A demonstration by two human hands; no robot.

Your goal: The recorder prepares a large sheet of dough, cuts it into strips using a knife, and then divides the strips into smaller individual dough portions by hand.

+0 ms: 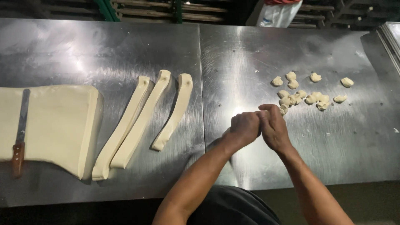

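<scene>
My left hand (pixel 244 128) and my right hand (pixel 273 126) are pressed together over the steel table (pixel 233 54), fingers closed; what they hold is hidden between them. Just beyond them lie several small pale dough pieces (pixel 298 96). To the left three long dough strips (pixel 141 121) lie side by side, the rightmost strip (pixel 175 110) a little apart. A large flat dough slab (pixel 58 125) sits at the far left with a wooden-handled knife (pixel 19 135) resting on it.
A seam (pixel 201 83) splits the table into two steel sheets. A metal tray edge (pixel 391 39) shows at the upper right. Behind the table are dark shelves and a white plastic bag (pixel 277 14).
</scene>
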